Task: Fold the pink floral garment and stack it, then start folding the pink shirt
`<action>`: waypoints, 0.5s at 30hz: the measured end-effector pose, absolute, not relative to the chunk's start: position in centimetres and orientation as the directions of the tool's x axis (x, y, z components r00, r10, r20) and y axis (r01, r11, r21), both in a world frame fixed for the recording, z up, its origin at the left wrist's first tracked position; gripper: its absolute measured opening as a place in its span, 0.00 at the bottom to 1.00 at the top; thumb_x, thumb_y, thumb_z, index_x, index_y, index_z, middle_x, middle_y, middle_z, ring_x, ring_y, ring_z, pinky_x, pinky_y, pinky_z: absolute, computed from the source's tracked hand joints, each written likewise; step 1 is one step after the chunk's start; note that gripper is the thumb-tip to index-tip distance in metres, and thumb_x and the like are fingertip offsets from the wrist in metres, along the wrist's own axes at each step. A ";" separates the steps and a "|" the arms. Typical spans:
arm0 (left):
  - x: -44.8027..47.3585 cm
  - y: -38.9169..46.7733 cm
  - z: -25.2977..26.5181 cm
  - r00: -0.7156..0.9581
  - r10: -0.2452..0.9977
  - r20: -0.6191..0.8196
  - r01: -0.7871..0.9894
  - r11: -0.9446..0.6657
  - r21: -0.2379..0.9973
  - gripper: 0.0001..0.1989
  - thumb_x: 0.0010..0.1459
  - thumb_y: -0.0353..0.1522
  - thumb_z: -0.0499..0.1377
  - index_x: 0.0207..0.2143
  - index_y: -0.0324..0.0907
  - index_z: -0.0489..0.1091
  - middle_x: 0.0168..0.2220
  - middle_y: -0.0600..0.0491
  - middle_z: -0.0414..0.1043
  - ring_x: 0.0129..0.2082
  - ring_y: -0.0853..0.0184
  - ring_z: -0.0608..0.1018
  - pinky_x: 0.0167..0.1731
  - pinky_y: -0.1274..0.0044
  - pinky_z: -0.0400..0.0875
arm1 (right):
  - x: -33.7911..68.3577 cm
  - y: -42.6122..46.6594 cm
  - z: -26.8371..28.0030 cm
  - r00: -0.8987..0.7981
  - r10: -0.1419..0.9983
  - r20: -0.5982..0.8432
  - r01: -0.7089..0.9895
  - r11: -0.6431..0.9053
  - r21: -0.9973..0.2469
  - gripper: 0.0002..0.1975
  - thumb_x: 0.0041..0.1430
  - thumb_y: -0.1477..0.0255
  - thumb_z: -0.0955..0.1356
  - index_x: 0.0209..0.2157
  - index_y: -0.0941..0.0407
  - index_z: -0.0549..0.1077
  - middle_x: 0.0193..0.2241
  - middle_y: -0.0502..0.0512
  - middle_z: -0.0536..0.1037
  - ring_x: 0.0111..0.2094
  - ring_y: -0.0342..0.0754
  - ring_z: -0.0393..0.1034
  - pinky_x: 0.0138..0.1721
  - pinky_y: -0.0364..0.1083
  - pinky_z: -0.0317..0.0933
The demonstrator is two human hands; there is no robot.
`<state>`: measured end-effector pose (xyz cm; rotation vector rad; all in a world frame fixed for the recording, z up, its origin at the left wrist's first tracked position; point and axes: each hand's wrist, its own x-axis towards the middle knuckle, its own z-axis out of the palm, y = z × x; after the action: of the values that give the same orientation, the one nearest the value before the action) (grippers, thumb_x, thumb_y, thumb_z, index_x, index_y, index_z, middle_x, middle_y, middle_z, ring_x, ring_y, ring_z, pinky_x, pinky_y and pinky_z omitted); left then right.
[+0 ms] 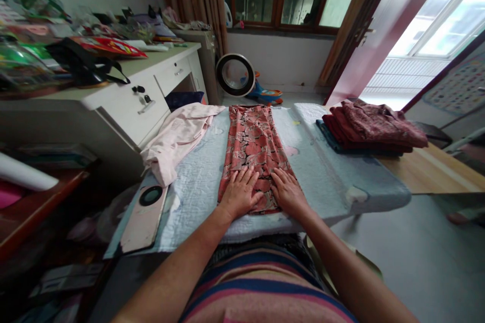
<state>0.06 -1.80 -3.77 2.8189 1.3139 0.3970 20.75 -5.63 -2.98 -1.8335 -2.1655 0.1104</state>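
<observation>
A red patterned garment [252, 146], folded into a long strip, lies flat on the light blue quilted cloth [195, 207] covering the table. Across the near left part of the garment my left hand [241, 193] rests palm down, fingers stretched forward. My right hand [288, 191] lies flat near its right edge, fingers also extended. Neither hand grips anything. To the left sits a crumpled pale pink garment [178, 136], and nearer to me a phone [146, 219] with a round dark camera ring. What the garment is exactly, I cannot tell.
Folded dark red and teal clothes [375, 128] are stacked at the right, by a wooden board [439, 166]. A white desk [151, 101] crowded with items stands left. Beyond the table are a round white-and-black object [250, 68] and a blue ride-on toy [263, 93].
</observation>
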 end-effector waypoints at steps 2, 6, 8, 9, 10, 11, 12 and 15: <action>0.6 -1.8 -3.5 0.652 0.723 0.231 0.720 -0.685 0.113 0.32 0.66 0.46 0.50 0.68 0.42 0.55 0.70 0.45 0.52 0.70 0.55 0.53 0.67 0.57 0.49 | 20.5 -5.8 -3.1 -0.140 0.979 0.150 0.961 0.171 -0.216 0.25 0.67 0.69 0.59 0.63 0.57 0.66 0.66 0.60 0.62 0.68 0.54 0.53 0.67 0.57 0.46; 2.6 -2.0 -3.4 0.710 0.663 0.237 0.656 -0.745 0.120 0.30 0.68 0.42 0.49 0.68 0.41 0.54 0.71 0.46 0.51 0.71 0.58 0.53 0.68 0.60 0.49 | 20.6 -5.9 -3.3 -0.126 0.980 0.157 0.960 0.160 -0.230 0.26 0.67 0.68 0.59 0.64 0.59 0.63 0.66 0.61 0.62 0.67 0.53 0.53 0.67 0.56 0.47; 3.3 -2.2 -3.5 0.705 0.674 0.222 0.661 -0.737 0.138 0.30 0.68 0.43 0.48 0.69 0.41 0.53 0.70 0.46 0.52 0.70 0.57 0.54 0.67 0.60 0.50 | 20.7 -5.9 -3.5 -0.120 0.977 0.174 0.957 0.161 -0.241 0.27 0.66 0.69 0.59 0.65 0.61 0.61 0.66 0.62 0.62 0.67 0.53 0.53 0.67 0.55 0.47; 3.5 -2.3 -3.6 0.702 0.680 0.213 0.665 -0.732 0.148 0.30 0.68 0.43 0.48 0.68 0.42 0.54 0.70 0.47 0.53 0.70 0.56 0.55 0.67 0.59 0.51 | 20.8 -5.9 -3.6 -0.115 0.976 0.186 0.958 0.158 -0.240 0.28 0.66 0.69 0.59 0.65 0.62 0.60 0.66 0.63 0.61 0.68 0.53 0.52 0.67 0.55 0.47; 3.6 -2.4 -3.7 0.702 0.682 0.206 0.665 -0.731 0.155 0.30 0.68 0.44 0.48 0.68 0.43 0.54 0.70 0.47 0.53 0.70 0.56 0.55 0.67 0.59 0.51 | 20.8 -5.9 -3.8 -0.105 0.975 0.198 0.961 0.151 -0.233 0.29 0.65 0.69 0.59 0.66 0.62 0.60 0.67 0.64 0.60 0.68 0.54 0.51 0.67 0.55 0.47; 3.6 -2.5 -3.8 0.704 0.681 0.202 0.663 -0.732 0.158 0.29 0.68 0.44 0.49 0.67 0.44 0.56 0.70 0.48 0.53 0.70 0.56 0.55 0.67 0.58 0.52 | 20.8 -5.9 -3.9 -0.090 0.974 0.210 0.965 0.137 -0.223 0.29 0.65 0.69 0.60 0.66 0.63 0.60 0.67 0.65 0.59 0.69 0.56 0.49 0.67 0.56 0.46; 3.6 -2.6 -3.8 0.707 0.678 0.201 0.659 -0.735 0.159 0.28 0.68 0.44 0.49 0.67 0.46 0.58 0.70 0.48 0.54 0.70 0.55 0.55 0.66 0.58 0.52 | 20.8 -5.9 -4.0 -0.071 0.973 0.218 0.970 0.118 -0.211 0.30 0.64 0.68 0.60 0.66 0.63 0.60 0.68 0.65 0.58 0.69 0.57 0.47 0.67 0.58 0.46; 3.4 -2.6 -3.7 0.712 0.673 0.202 0.653 -0.740 0.162 0.26 0.67 0.44 0.50 0.63 0.47 0.63 0.69 0.48 0.55 0.70 0.54 0.56 0.66 0.57 0.52 | 20.8 -5.8 -4.2 -0.013 0.979 0.203 0.981 0.052 -0.187 0.32 0.64 0.67 0.60 0.66 0.64 0.58 0.69 0.68 0.55 0.70 0.60 0.46 0.67 0.59 0.45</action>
<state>3.37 -2.63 -3.74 2.8332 1.0992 0.3811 20.82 -5.83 -4.22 -1.9899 -2.0571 -0.0099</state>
